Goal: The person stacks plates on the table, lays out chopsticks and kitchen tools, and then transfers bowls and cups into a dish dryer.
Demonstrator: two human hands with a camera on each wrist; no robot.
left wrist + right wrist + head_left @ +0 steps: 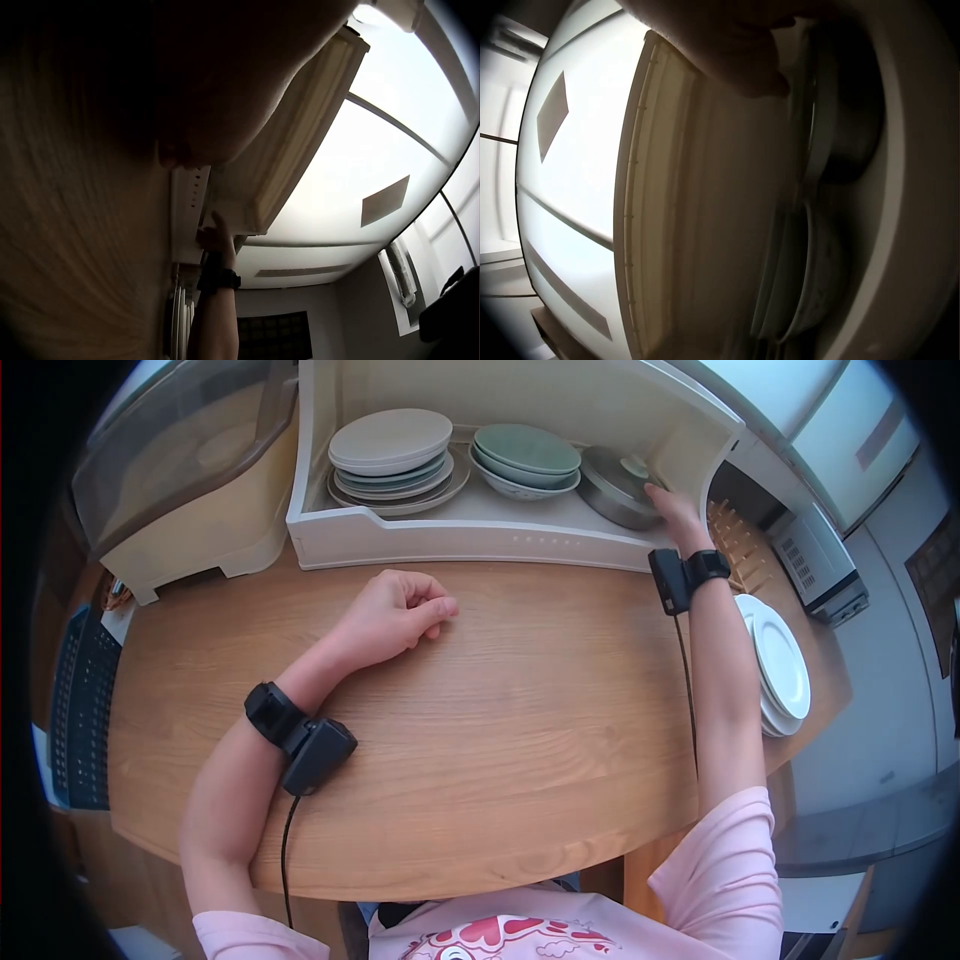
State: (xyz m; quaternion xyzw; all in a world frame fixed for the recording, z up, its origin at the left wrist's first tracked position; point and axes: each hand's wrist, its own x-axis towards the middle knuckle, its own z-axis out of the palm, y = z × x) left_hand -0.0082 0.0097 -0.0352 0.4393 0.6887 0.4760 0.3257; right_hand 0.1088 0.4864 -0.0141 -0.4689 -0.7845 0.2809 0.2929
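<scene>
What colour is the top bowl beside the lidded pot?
The top bowl is pale green; it shows best in the head view.

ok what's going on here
A person's right hand is at the lidded pot in the right end of the open white cabinet; whether it grips the pot isn't clear. Their left hand rests on the table, loosely curled and seemingly empty. Stacked bowls and plates stand in the cabinet too.
</scene>
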